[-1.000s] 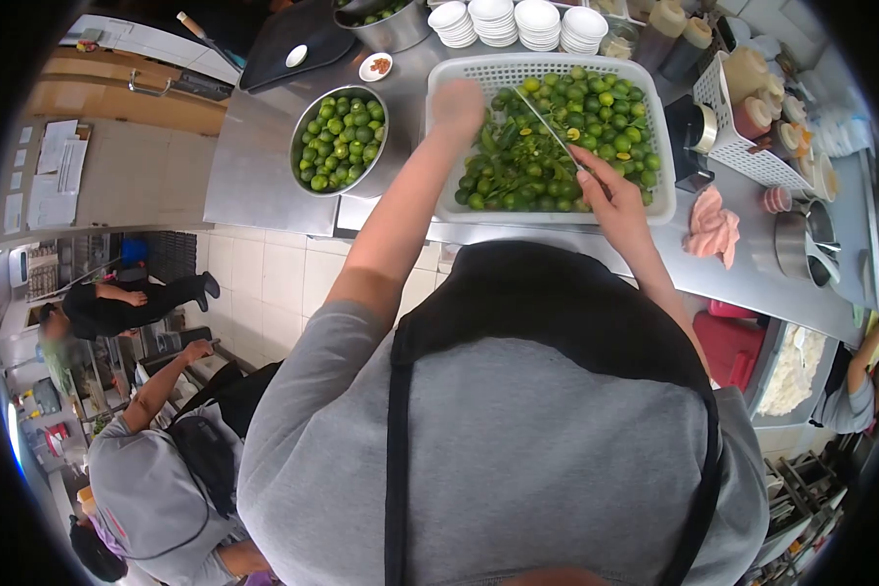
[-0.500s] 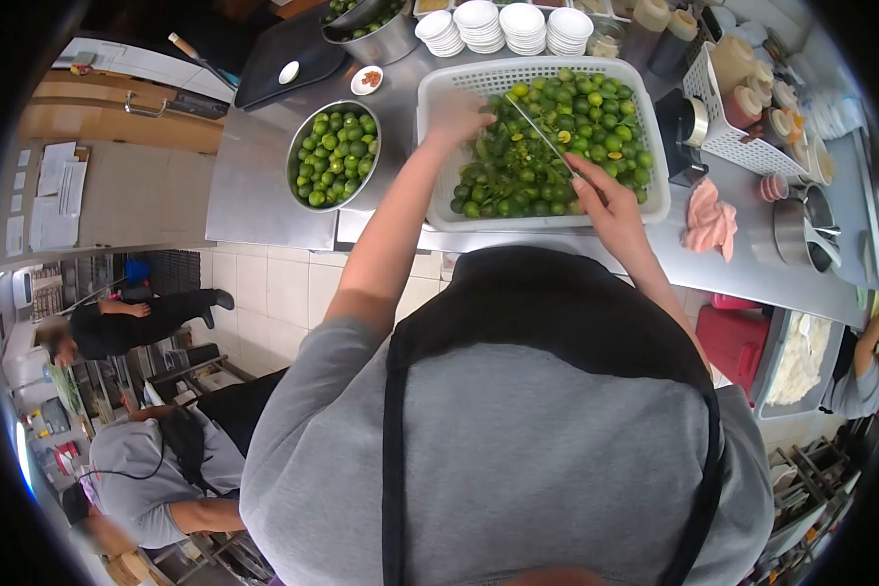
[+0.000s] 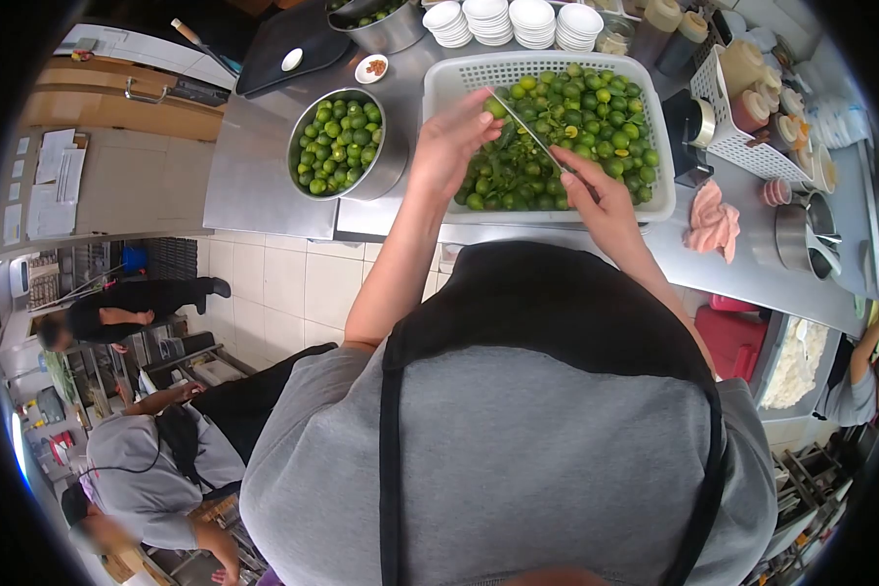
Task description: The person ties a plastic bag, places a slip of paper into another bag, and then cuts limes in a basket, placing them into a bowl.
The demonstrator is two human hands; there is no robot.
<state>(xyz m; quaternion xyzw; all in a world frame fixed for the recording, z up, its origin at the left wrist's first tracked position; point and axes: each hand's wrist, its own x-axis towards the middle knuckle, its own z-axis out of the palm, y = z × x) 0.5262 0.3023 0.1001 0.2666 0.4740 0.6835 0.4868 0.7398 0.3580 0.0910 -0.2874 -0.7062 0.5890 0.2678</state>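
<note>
My left hand (image 3: 449, 145) is over the left side of a white plastic basket (image 3: 438, 90), its fingertips closed around a single green lime (image 3: 496, 106). In my right hand (image 3: 596, 195) is the handle of a slim knife (image 3: 525, 129). Its blade slants up and leftward over the basket, with the tip end right at the held lime. Under both hands lie many limes (image 3: 610, 122), mixed with green leaves or stems. A few pieces look cut and show yellowish flesh. Left of the basket stands a steel bowl (image 3: 391, 161) full of limes.
Stacked white dishes (image 3: 530, 24) and another steel pot (image 3: 386, 29) stand behind. To the right are a caddy of bottles (image 3: 742, 132), a pink cloth (image 3: 713, 220) and steel pans (image 3: 801, 239). A black tray (image 3: 288, 54) lies back left. Co-workers (image 3: 161, 469) are at the left.
My left hand, blurred above the basket's left side before, is now raised with a lime at the blade's end. My right hand and the knife have shifted slightly left and up.
</note>
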